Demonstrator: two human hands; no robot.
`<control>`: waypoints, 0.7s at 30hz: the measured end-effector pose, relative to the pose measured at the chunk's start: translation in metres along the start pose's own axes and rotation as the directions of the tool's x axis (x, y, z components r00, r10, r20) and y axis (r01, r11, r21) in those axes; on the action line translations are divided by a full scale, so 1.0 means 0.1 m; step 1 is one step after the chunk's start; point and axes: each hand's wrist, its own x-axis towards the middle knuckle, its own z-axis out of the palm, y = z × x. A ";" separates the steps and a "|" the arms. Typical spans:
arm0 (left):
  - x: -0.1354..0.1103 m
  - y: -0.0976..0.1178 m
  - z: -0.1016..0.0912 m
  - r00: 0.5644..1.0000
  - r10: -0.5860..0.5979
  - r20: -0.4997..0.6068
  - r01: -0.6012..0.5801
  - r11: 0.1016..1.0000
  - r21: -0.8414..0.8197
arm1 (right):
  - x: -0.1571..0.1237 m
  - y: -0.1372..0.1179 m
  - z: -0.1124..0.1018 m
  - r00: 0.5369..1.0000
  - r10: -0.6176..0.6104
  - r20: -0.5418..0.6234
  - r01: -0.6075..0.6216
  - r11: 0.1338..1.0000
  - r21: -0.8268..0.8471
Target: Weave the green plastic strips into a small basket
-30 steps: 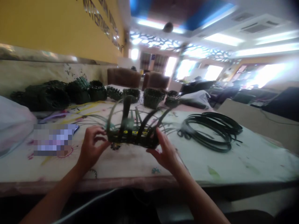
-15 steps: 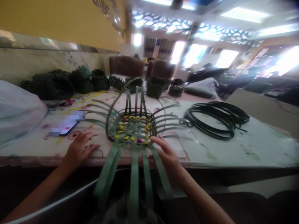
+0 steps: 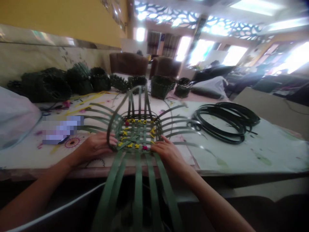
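Note:
A partly woven green strap basket [image 3: 138, 130] sits at the table's front edge, its base dotted with yellow and pink crosses. Long flat straps fan out from all its sides, and the front straps [image 3: 138, 180] hang over the edge. One dark strap [image 3: 111, 122] arches up from the left front corner. My left hand [image 3: 98, 145] has its fingers closed at that corner, around the foot of the arched strap. At the right front corner, my right hand [image 3: 169, 153] grips the low woven wall, fingertips over the rim; its thumb is partly hidden.
A coil of dark strapping [image 3: 219, 124] lies to the right. Finished green baskets [image 3: 162, 86] line the back of the table [image 3: 272, 151]. Left are a blurred-out phone [image 3: 62, 130], a white plastic bag [image 3: 16, 119] and yellow strips [image 3: 83, 101]. A white cable [image 3: 65, 206] crosses below.
My left hand has moved right from the bare tabletop to the basket's left front corner and closed there. My right hand's fingers have come down onto the right corner.

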 end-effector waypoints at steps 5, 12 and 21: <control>0.04 -0.01 0.10 1.000 0.001 0.005 -0.001 0.998 -0.061 | 0.04 0.04 0.11 0.998 0.030 0.060 -0.031 0.999 0.011; 0.07 0.02 0.21 0.996 -0.056 -0.066 0.057 0.998 0.009 | 0.05 0.10 0.24 1.000 -0.006 0.020 0.007 1.000 -0.018; -0.03 -0.19 0.11 0.999 -0.033 -0.013 0.034 0.998 0.058 | 0.03 -0.01 0.02 0.985 -0.016 0.169 0.021 0.999 -0.026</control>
